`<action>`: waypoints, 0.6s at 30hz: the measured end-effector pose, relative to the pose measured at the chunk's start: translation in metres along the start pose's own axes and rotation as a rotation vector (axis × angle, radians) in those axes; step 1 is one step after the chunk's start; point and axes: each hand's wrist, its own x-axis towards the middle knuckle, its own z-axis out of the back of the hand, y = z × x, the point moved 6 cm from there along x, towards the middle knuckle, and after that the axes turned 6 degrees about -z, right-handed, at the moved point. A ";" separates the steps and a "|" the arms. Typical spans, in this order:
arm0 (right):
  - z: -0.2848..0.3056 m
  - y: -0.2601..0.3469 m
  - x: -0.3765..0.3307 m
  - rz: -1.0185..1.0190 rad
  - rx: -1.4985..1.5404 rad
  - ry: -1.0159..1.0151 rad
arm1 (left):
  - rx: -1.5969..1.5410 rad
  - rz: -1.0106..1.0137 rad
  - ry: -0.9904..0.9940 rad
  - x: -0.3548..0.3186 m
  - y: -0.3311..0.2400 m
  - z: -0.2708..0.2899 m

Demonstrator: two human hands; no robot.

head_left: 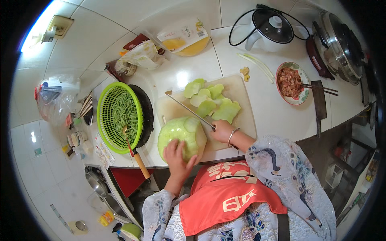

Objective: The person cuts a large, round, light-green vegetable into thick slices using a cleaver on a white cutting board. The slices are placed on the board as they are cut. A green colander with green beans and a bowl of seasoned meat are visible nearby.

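A large, round, pale green melon (179, 127) rests at the near left part of the cutting board (247, 124). My left hand (179, 158) grips its near side, fingers spread over the curved skin. In my right hand (223, 131) is a knife (188, 107), its handle inside the closed fingers. The thin blade slants up and left over the board, just beyond the melon, and seems seen edge-on. Several cut pieces of green peel (206, 107) lie at the far side of the board. Whether the blade touches the melon is hard to see.
A green basket of cut beans (124, 114) sits in a dark pan (145, 120) at left, its handle over the counter's edge. A bowl of sliced meat (290, 81) with chopsticks, a cleaver (319, 100), scallion (258, 66), ginger (244, 73) and a lidded electric pot (268, 36) are rightward.
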 end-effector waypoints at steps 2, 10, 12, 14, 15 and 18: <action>0.003 0.008 -0.006 0.200 0.041 -0.218 | -0.048 0.193 -0.163 -0.024 0.028 0.007; -0.014 0.021 0.044 0.242 0.092 -0.341 | -1.276 1.223 -0.456 -0.101 0.100 -0.047; -0.016 0.020 0.045 0.264 0.113 -0.378 | -1.256 1.223 -0.461 -0.095 0.099 -0.044; -0.017 0.019 0.048 0.249 0.057 -0.365 | -1.237 1.196 -0.452 -0.088 0.098 -0.041; -0.016 0.019 0.050 0.239 0.046 -0.345 | -1.240 1.122 -0.490 -0.082 0.100 -0.041; -0.017 0.025 0.042 0.226 0.026 -0.314 | -0.951 0.939 -0.451 -0.069 0.116 -0.029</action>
